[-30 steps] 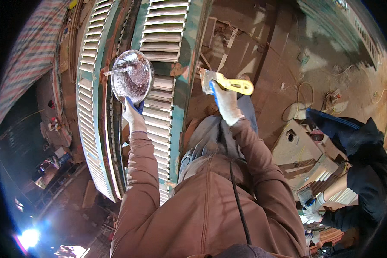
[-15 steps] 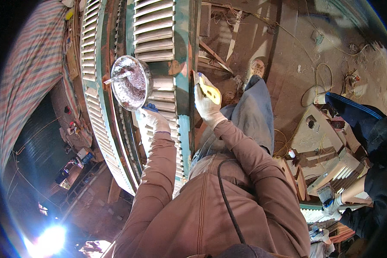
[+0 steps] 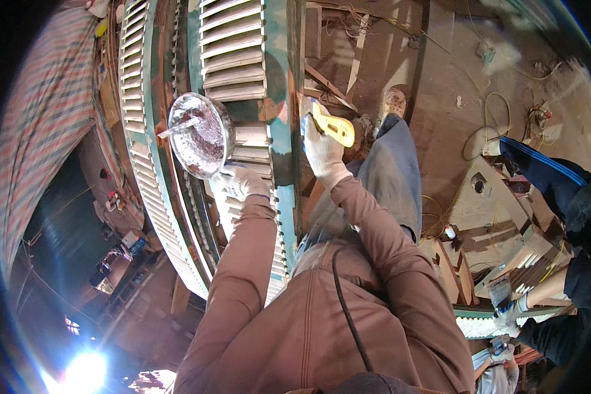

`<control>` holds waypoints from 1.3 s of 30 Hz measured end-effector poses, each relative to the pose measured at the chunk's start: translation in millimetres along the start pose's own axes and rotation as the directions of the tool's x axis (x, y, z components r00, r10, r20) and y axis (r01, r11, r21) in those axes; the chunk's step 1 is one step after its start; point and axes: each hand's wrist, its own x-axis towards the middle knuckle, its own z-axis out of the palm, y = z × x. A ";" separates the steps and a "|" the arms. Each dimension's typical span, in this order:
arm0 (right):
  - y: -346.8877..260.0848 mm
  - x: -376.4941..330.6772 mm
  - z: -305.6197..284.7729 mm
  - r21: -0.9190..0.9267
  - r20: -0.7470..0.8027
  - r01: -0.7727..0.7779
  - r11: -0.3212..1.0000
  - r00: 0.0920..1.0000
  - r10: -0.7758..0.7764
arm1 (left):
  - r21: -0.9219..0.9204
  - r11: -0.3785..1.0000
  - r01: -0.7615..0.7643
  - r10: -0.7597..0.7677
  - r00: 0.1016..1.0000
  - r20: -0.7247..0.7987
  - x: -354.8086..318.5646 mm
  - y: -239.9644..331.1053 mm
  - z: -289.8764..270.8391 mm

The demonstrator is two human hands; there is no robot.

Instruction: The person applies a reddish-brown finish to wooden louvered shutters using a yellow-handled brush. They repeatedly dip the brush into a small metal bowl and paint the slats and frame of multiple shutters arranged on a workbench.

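My left hand, in a white glove, closes on the lower rim of a round metal bowl; the fingertips are partly hidden. Dark reddish paste coats the inside of the bowl, and a pale stick lies in it, its end jutting past the left rim. My right hand, also gloved, grips a yellow-handled scraper whose blade cannot be made out clearly. Under and beside both hands stand green louvred shutters with pale slats and patches of reddish filler.
At the right, another person's gloved hand holds a wide flat tool over a shutter. Loose boards, wood offcuts and cables lie on the dusty floor. A striped sheet hangs at the left; a bright light shines low left.
The bowl has tipped and come slightly nearer me, and my left hand sits closer against it. My right hand has turned the scraper, swinging its yellow handle to the right.
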 end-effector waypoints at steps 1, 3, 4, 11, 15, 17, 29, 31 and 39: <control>-6.6 5.4 3.1 -0.046 -0.045 0.126 0.991 0.991 -0.128 | 0.000 1.000 -0.007 0.006 1.000 0.017 -1.5 -0.7 -3.1; -24.2 9.5 5.0 -0.218 -0.117 0.242 0.945 0.955 -0.272 | 0.002 1.000 -0.018 0.018 0.999 0.047 -3.8 -1.4 -9.8; -32.9 10.8 6.5 -0.261 -0.090 0.234 0.937 0.960 -0.265 | 0.002 1.000 -0.026 0.026 0.998 0.059 -4.1 -1.2 -11.1; -41.1 -15.7 -19.3 -0.167 0.113 0.328 0.930 0.943 -0.312 | 0.018 0.998 -0.062 0.060 0.993 0.102 -7.4 -0.2 -14.5; -33.2 -18.0 -20.2 0.155 -0.060 0.258 0.954 0.966 -0.251 | 0.044 0.996 -0.077 0.072 0.992 0.104 -5.9 -6.1 -14.5; -22.7 -6.8 -14.9 0.370 -0.041 0.007 0.929 0.999 0.009 | 0.057 0.995 -0.080 0.074 0.992 0.104 -4.5 -7.7 -16.6; -19.0 -10.6 -31.8 0.275 0.200 0.117 0.954 0.964 -0.175 | 0.101 0.989 -0.108 0.095 0.988 0.120 -6.8 -8.9 -21.9; -5.3 -28.5 -43.7 -0.333 0.204 0.345 0.878 0.935 -0.290 | 0.115 0.987 -0.115 0.102 0.988 0.112 -8.2 -10.8 -26.1; 13.1 -37.2 -34.4 0.025 0.288 0.012 1.000 0.958 -0.019 | 0.148 0.979 -0.143 0.129 0.986 0.103 -6.9 -11.5 -31.1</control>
